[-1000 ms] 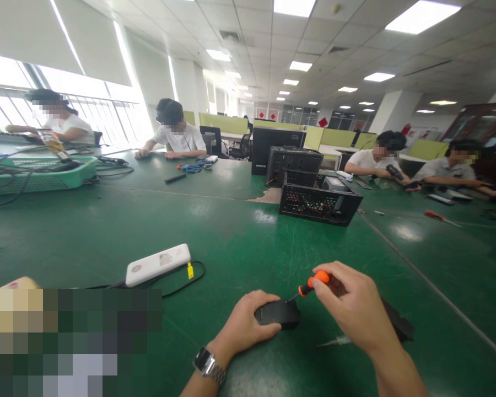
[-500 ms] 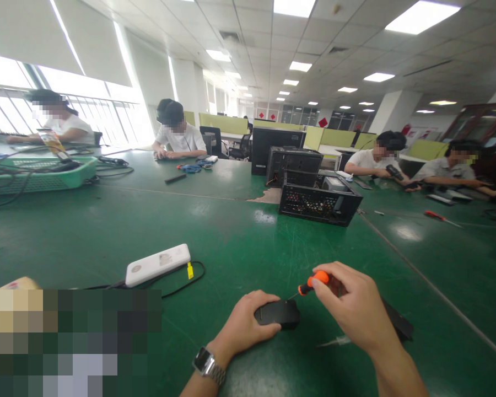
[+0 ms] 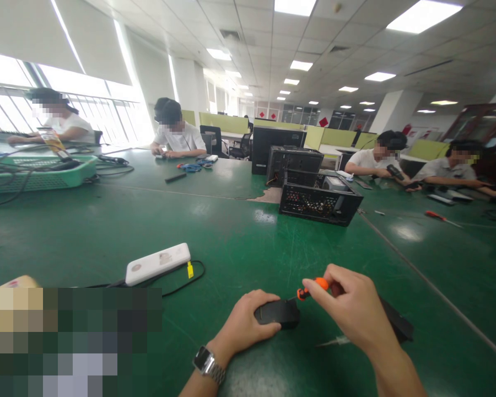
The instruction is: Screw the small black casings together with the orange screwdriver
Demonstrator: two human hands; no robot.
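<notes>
A small black box-shaped case (image 3: 281, 315) rests on the green table, with my left hand (image 3: 252, 320) closed around its left end, thumb in front and fingers behind. My right hand (image 3: 351, 306) grips an orange and black screwdriver (image 3: 314, 288) by its handle. The driver slants down to the left, and its tip meets the upper back edge of the case; the exact contact point is too small to make out. Partly covered by my right hand, another dark flat piece (image 3: 398, 321) lies to the right. Below that hand a thin tool with a clear handle (image 3: 334, 342) lies on the table.
Opened black computer cases (image 3: 320, 201) stand at the table's middle. A white power bank (image 3: 159, 263) with a black cable is left of my hands. A green basket (image 3: 66, 177) of cables sits far left. A red screwdriver (image 3: 436, 215) lies right. Several people sit around the table.
My right hand's fingers have shifted on the screwdriver, and its handle has tilted lower and slightly left. My left hand and the black case have stayed in place.
</notes>
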